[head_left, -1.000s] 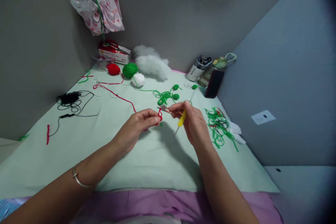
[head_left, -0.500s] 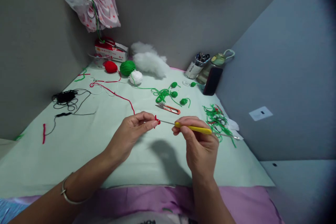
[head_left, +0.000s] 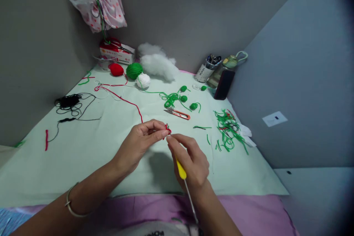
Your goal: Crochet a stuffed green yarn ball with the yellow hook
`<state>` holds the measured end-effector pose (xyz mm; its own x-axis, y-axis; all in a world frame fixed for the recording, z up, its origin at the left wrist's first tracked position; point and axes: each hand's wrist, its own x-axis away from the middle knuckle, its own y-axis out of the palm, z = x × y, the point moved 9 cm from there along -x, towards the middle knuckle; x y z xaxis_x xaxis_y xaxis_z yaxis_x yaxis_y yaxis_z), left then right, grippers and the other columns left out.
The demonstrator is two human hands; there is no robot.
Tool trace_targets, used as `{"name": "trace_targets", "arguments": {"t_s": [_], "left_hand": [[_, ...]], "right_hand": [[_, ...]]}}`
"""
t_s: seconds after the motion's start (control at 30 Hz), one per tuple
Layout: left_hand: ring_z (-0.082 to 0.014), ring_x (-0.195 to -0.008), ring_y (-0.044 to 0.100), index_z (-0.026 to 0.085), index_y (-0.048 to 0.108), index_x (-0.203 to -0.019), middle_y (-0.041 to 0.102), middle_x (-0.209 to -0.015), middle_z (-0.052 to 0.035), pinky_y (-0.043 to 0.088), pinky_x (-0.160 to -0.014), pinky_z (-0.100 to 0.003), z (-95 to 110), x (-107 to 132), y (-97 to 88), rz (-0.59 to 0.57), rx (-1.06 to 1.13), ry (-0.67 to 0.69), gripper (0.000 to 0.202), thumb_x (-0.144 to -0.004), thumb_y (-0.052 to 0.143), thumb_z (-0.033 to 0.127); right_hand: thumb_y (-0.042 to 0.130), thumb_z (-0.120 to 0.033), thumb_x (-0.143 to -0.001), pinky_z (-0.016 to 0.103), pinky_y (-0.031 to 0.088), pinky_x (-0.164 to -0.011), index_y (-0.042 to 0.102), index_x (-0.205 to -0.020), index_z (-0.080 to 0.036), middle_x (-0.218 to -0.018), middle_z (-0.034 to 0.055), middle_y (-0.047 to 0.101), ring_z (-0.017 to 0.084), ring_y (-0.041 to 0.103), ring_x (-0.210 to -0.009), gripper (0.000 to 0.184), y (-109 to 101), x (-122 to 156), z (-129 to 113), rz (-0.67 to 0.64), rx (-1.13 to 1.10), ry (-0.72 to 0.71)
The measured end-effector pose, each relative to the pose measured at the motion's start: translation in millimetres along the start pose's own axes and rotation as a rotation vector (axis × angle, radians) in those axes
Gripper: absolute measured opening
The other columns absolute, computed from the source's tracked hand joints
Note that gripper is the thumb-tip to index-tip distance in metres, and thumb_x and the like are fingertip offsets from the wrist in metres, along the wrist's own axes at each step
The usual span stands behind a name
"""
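Note:
My left hand is closed in a pinch on a small red yarn piece above the pale green table cover. A red strand runs from it back to the red yarn ball. My right hand is closed round a yellow-handled crochet hook, whose tip meets the red piece while its metal shaft points back toward me. Orange thread snips lie on the cover just beyond my hands.
Green and white yarn balls and white stuffing sit at the back. Green scraps lie right, black yarn left. A tool cup, bottle and dark phone stand at the back right.
My right hand put the snips down on the cover, then swung the crochet hook round so its tip meets the red piece. My left hand kept its pinch.

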<state>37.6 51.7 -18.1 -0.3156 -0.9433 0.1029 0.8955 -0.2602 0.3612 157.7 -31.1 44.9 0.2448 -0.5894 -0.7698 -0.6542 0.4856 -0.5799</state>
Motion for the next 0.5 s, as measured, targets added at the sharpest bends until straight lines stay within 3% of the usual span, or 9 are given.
{"name": "trace_targets", "arguments": {"t_s": [0.1,0.2,0.37,0.5], "left_hand": [[-0.0194,-0.089,0.057,0.021,0.072,-0.075,0.065,-0.087,-0.0021,0.045,-0.086,-0.031,-3.6,2.0,5.0,-0.042,0.015,-0.047,0.02,-0.083,0.08,0.036],[-0.0197,-0.086,0.055,0.021,0.069,-0.073,0.064,-0.086,-0.0021,0.043,-0.083,-0.032,-6.8,2.6,6.6,-0.073,0.019,-0.09,0.022,-0.083,0.078,0.038],[-0.0229,-0.101,0.059,0.022,0.071,-0.075,0.068,-0.097,-0.0039,0.043,-0.089,-0.033,-3.6,1.8,6.2,-0.105,-0.027,-0.069,0.018,-0.083,0.079,0.035],[-0.0218,-0.102,0.062,0.022,0.072,-0.077,0.072,-0.101,-0.0041,0.044,-0.092,-0.033,-3.9,4.8,9.1,-0.158,0.009,-0.082,0.016,-0.086,0.078,0.034]], "right_hand": [[0.063,-0.008,-0.097,0.035,0.066,-0.082,0.059,-0.151,-0.03,-0.116,0.012,0.079,0.025,0.078,-0.105,0.059,-0.7,4.9,-0.1,0.084,0.003,-0.033],[0.061,-0.008,-0.098,0.036,0.065,-0.08,0.066,-0.143,-0.032,-0.112,0.0092,0.079,0.023,0.077,-0.1,0.052,-2.3,-1.0,7.4,0.077,-0.162,0.068],[0.056,-0.016,-0.104,0.033,0.059,-0.079,0.076,-0.113,-0.028,-0.095,0.004,0.077,0.018,0.071,-0.088,0.026,-8.9,-8.5,31.7,0.11,-0.513,0.361],[0.062,-0.034,-0.103,0.031,0.056,-0.071,0.078,-0.093,-0.024,-0.085,0.0028,0.072,0.015,0.066,-0.074,0.021,6.2,2.5,63.4,0.149,-0.866,0.719]]}}
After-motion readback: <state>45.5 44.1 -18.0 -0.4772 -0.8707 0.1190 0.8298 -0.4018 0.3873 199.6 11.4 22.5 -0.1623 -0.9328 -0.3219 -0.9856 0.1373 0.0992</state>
